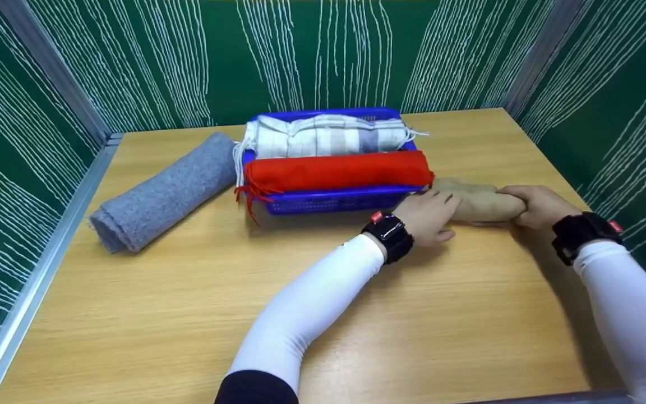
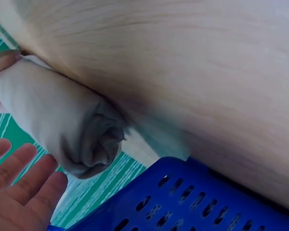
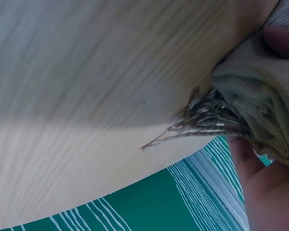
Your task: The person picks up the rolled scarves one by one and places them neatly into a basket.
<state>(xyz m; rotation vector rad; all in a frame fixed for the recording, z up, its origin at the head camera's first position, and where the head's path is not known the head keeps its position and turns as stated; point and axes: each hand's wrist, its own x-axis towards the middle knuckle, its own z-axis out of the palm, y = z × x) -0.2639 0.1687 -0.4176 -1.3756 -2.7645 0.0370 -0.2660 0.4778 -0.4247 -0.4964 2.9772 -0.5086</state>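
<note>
A beige rolled scarf lies at the right of the table. My right hand grips its right end; in the right wrist view the fingers and thumb hold the roll beside its dark fringe. Close to the scarf's left end is my left hand. Its fingers are extended in the left wrist view, not curled round the roll. Just left of that hand stands a blue plastic basket, with a red fringed scarf and a white checked scarf rolled up inside.
A grey rolled cloth lies slanted on the wooden table, left of the basket and close to it. Green panels with white streaks enclose the back and sides. Fringes hang over the basket's left rim.
</note>
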